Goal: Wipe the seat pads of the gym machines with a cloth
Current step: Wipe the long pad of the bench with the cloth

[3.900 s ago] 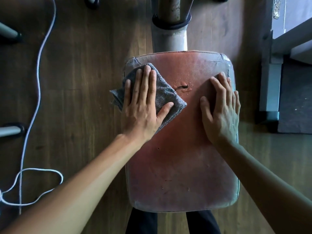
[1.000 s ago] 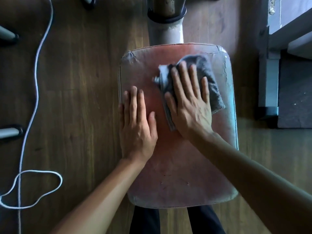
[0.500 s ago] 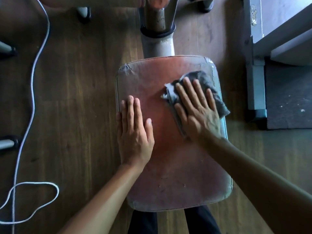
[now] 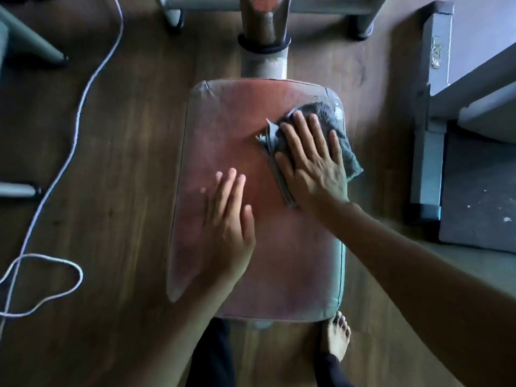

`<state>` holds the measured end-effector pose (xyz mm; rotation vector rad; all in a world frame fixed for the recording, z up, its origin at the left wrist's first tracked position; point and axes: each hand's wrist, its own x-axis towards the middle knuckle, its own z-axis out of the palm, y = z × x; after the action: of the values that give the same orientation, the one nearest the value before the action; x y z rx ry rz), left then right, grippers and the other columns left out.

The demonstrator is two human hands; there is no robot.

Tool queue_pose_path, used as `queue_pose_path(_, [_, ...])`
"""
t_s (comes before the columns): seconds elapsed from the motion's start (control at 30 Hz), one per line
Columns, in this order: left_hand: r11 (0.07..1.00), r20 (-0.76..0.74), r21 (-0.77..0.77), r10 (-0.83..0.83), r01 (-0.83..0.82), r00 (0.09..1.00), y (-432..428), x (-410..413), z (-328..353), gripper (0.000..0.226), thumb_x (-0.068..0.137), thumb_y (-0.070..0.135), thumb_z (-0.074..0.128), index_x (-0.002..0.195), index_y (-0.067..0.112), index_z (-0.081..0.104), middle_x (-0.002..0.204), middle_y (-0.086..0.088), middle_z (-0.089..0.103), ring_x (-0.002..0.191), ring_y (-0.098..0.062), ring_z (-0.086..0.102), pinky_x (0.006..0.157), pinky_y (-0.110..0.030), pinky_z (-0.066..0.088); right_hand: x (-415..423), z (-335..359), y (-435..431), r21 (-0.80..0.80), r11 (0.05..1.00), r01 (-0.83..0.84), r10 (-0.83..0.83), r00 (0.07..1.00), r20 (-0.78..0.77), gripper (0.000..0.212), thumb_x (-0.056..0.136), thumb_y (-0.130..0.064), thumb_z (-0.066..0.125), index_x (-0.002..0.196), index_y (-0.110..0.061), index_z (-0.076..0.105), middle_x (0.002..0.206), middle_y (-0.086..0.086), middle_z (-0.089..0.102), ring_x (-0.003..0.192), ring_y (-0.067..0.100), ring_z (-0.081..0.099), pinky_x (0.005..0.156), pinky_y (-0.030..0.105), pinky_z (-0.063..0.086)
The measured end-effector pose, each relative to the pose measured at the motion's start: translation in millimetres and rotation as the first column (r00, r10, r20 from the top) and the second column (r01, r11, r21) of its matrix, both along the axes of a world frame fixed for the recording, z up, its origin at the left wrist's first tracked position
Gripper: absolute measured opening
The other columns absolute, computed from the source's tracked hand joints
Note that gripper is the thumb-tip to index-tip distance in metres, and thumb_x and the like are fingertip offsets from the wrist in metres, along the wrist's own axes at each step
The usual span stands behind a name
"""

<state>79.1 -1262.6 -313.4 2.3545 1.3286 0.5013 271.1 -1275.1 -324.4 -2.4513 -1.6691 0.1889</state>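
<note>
A worn red seat pad [image 4: 223, 121] fills the middle of the view, seen from above on its grey post [image 4: 264, 62]. My right hand [image 4: 312, 163] lies flat with straight fingers on a grey cloth [image 4: 346, 155], pressing it onto the pad's far right part. The cloth's edge hangs a little past the pad's right side. My left hand [image 4: 229, 219] rests flat on the pad's left middle, fingers straight and holding nothing.
A white cable [image 4: 75, 129] snakes and loops over the wooden floor on the left. Grey machine legs [image 4: 30, 46] stand at the far left. A grey metal frame [image 4: 427, 152] and dark mat [image 4: 480, 191] lie to the right. My bare foot [image 4: 337, 336] stands below the pad.
The cloth went from my left hand to my right. Over the last second my right hand kept the cloth on the pad's far right while my left hand slid toward the pad's middle.
</note>
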Motion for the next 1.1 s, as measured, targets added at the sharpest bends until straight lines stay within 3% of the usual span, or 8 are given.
queue_pose_path(0.13, [0.994, -0.148, -0.019, 0.1, -0.103, 0.984, -34, 20, -5, 0.052, 0.099, 0.023, 0.039, 0.149, 0.01, 0.039, 0.159, -0.006, 0.032, 0.151, -0.022, 0.019, 0.123, -0.046, 0.013, 4, 0, 5, -0.023, 1.0, -0.006, 0.004, 0.996, -0.088, 0.058, 0.104, -0.048, 0.025, 0.158, -0.028, 0.016, 0.166, -0.005, 0.008, 0.153, 0.018, 0.002, 0.123, 0.044, 0.001])
queue_pose_path(0.27, [0.989, -0.231, 0.032, 0.146, -0.143, 0.962, -43, 32, -8, 0.054, 0.099, 0.026, 0.031, 0.151, 0.012, 0.036, 0.16, -0.005, 0.029, 0.151, -0.022, 0.019, 0.123, -0.045, 0.013, 8, 0, 9, -0.009, 1.0, -0.005, 0.004, 0.994, -0.108, 0.063, 0.104, -0.047, 0.024, 0.158, -0.022, 0.002, 0.167, -0.005, 0.002, 0.153, 0.017, -0.002, 0.122, 0.043, -0.001])
queue_pose_path(0.5, [0.978, -0.267, 0.151, 0.183, -0.147, 0.946, -45, 36, -18, 0.056, 0.096, 0.027, 0.024, 0.148, 0.012, 0.039, 0.158, -0.006, 0.034, 0.15, -0.022, 0.021, 0.121, -0.048, 0.019, 10, -6, 33, 0.075, 0.997, 0.024, -0.018, 0.996, -0.082, 0.067, 0.1, -0.049, 0.029, 0.158, -0.018, 0.014, 0.167, 0.001, 0.006, 0.153, 0.019, 0.0, 0.123, 0.048, -0.002])
queue_pose_path(0.63, [0.97, -0.222, 0.206, 0.173, -0.127, 0.96, -44, 35, -25, 0.058, 0.096, 0.032, 0.021, 0.148, 0.012, 0.039, 0.158, -0.006, 0.034, 0.149, -0.023, 0.023, 0.121, -0.048, 0.019, 10, -8, 41, 0.102, 0.994, 0.043, -0.033, 0.994, -0.1, 0.078, 0.097, -0.066, 0.024, 0.156, -0.017, 0.017, 0.167, 0.001, 0.006, 0.153, 0.021, -0.001, 0.122, 0.05, -0.001])
queue_pose_path(0.77, [0.972, -0.189, 0.212, 0.145, -0.104, 0.971, -42, 33, -23, 0.062, 0.093, 0.036, 0.021, 0.148, 0.013, 0.038, 0.158, -0.006, 0.034, 0.149, -0.025, 0.024, 0.121, -0.047, 0.018, 3, -9, 27, 0.108, 0.994, 0.006, 0.007, 0.993, -0.116, 0.071, 0.102, -0.057, 0.024, 0.157, -0.014, 0.014, 0.167, 0.002, 0.005, 0.153, 0.023, -0.003, 0.122, 0.052, -0.003])
queue_pose_path(0.9, [0.97, -0.163, 0.217, 0.15, -0.113, 0.975, -35, 33, -25, 0.051, 0.098, 0.026, 0.04, 0.147, 0.013, 0.039, 0.157, -0.006, 0.035, 0.147, -0.025, 0.027, 0.12, -0.045, 0.02, -12, -13, -24, 0.123, 0.991, -0.043, 0.056, 0.993, -0.103, 0.065, 0.103, -0.05, 0.024, 0.157, -0.014, 0.015, 0.166, -0.001, 0.007, 0.153, 0.019, -0.002, 0.122, 0.048, -0.002])
queue_pose_path(1.0, [0.973, -0.041, 0.16, 0.176, -0.168, 0.983, -31, 32, -19, 0.043, 0.096, 0.016, 0.047, 0.139, 0.012, 0.052, 0.149, -0.009, 0.046, 0.141, -0.025, 0.038, 0.117, -0.038, 0.026, -24, -10, -69, 0.135, 0.99, -0.031, 0.051, 0.987, -0.15, 0.061, 0.104, -0.045, 0.027, 0.156, -0.015, 0.017, 0.166, -0.002, 0.009, 0.153, 0.017, -0.002, 0.123, 0.046, -0.001])
queue_pose_path(1.1, [0.983, 0.096, 0.053, 0.172, -0.178, 0.98, -47, 25, -14, 0.035, 0.091, 0.009, 0.049, 0.122, 0.013, 0.065, 0.133, -0.009, 0.059, 0.127, -0.025, 0.052, 0.107, -0.029, 0.035, -47, -9, -124, 0.185, 0.982, 0.026, 0.032, 0.952, -0.306, 0.058, 0.104, -0.039, 0.032, 0.155, -0.015, 0.02, 0.166, -0.003, 0.01, 0.153, 0.017, -0.002, 0.123, 0.043, 0.002])
